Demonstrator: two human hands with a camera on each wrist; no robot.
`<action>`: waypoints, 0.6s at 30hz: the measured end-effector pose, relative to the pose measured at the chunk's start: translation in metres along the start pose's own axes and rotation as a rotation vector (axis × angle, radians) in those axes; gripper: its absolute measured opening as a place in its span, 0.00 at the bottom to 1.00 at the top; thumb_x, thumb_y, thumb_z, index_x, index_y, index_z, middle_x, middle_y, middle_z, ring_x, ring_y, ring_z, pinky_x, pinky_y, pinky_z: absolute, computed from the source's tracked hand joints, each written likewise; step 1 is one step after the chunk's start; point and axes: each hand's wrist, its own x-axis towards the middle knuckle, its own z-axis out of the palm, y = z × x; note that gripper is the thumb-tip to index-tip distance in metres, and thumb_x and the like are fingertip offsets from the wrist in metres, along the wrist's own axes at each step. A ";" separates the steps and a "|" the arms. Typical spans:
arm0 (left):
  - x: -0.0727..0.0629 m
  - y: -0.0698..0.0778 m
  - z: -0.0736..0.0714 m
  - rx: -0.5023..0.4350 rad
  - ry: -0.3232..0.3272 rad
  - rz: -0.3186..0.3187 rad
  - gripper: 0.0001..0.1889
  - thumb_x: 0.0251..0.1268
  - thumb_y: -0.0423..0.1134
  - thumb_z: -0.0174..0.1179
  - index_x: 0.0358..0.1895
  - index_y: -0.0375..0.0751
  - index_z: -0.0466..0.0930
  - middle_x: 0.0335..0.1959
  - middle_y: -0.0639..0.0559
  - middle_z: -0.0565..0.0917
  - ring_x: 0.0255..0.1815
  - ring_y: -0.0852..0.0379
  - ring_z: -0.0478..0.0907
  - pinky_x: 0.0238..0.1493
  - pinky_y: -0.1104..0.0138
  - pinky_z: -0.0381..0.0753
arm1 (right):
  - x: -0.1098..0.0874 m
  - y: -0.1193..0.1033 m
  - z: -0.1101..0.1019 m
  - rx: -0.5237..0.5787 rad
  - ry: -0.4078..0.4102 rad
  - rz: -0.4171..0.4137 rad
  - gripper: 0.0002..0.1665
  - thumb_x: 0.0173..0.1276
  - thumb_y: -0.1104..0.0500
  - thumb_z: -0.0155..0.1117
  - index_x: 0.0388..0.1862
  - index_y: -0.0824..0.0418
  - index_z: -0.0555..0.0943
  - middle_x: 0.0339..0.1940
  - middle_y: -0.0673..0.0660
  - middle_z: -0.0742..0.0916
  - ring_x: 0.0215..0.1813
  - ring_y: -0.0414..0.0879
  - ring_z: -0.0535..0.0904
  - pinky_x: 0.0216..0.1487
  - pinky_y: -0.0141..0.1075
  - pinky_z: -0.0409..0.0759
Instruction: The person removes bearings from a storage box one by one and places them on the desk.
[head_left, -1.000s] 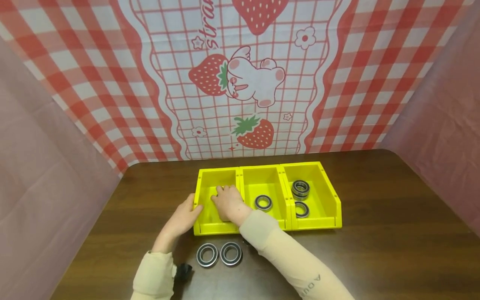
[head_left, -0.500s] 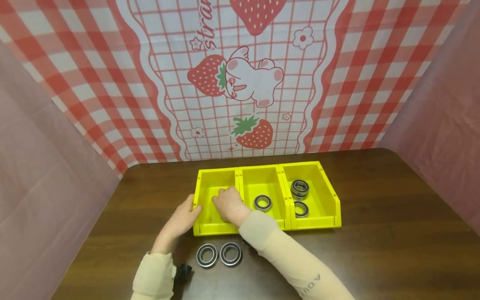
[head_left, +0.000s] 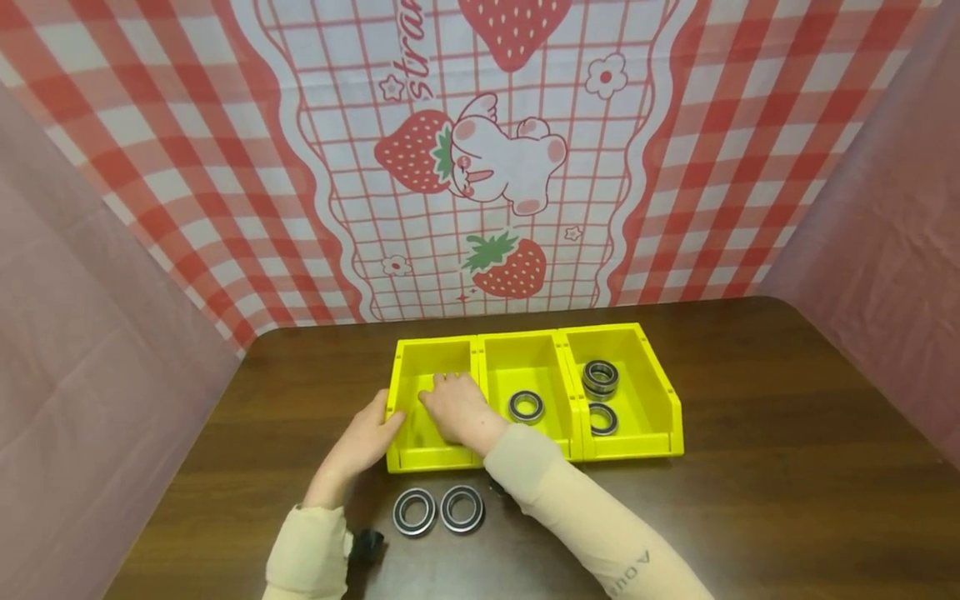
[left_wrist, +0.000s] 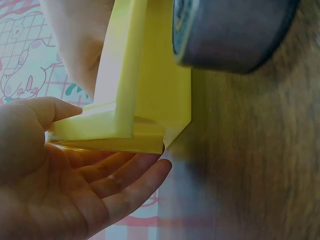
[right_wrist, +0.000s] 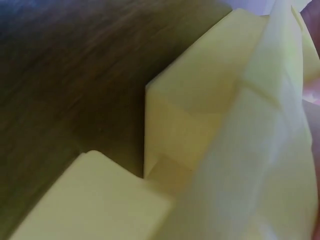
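Left hand (head_left: 367, 435) pinches the outer wall of the left bin (head_left: 432, 457), thumb inside; I cannot tell whether the right hand (head_left: 456, 408), in that bin, grips anything. Best brace the bin level on the surface (head_left: 750, 475), behind the two bearings (head_left: 447, 509).

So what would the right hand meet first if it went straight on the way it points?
The right hand would probably meet the left wall of the leftmost yellow bin, though depth is unclear and its floor could come first.

Blurred yellow bins (right_wrist: 200, 90) sit against the dark wooden table (right_wrist: 65, 75), a hand (right_wrist: 315, 130) partly showing at right.
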 end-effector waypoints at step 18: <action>-0.001 0.000 0.000 0.025 0.001 0.001 0.18 0.66 0.39 0.47 0.56 0.34 0.64 0.42 0.41 0.77 0.38 0.53 0.74 0.39 0.62 0.74 | -0.002 0.005 0.000 0.289 0.153 0.021 0.29 0.57 0.60 0.61 0.60 0.54 0.71 0.55 0.61 0.73 0.47 0.50 0.76 0.40 0.39 0.79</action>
